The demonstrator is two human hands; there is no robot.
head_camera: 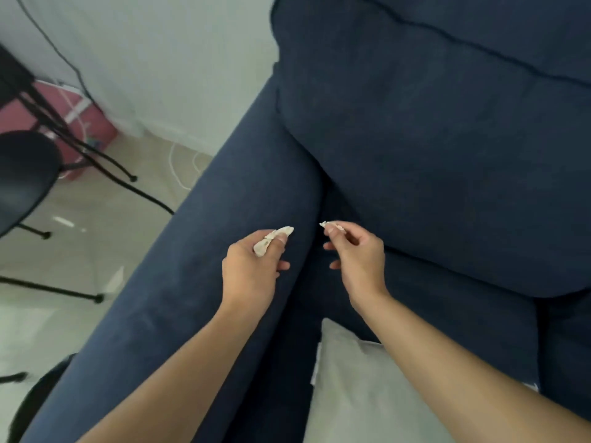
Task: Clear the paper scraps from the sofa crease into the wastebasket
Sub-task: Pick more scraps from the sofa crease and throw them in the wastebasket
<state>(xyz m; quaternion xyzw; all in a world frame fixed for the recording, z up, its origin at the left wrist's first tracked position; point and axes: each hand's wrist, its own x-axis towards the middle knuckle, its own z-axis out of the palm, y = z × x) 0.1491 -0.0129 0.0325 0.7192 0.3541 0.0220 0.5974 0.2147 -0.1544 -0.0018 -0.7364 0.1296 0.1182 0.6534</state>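
I look down on a dark blue sofa (431, 129), with its armrest (224, 193) running up the middle. My left hand (251, 270) hovers over the armrest and pinches a crumpled white paper scrap (271, 239) between thumb and fingers. My right hand (359, 259) is above the crease (321, 193) between armrest and seat cushion, thumb and forefinger closed on a smaller white scrap (332, 224). The two hands are a short gap apart. No wastebasket can be made out for certain.
A pale grey cushion (358, 385) lies on the seat under my right forearm. Left of the sofa, on a light floor, are a black stool (24, 177), thin black table legs (105, 167), a pink box (80, 119) and white cables (179, 164). A dark curved object (35, 398) sits at bottom left.
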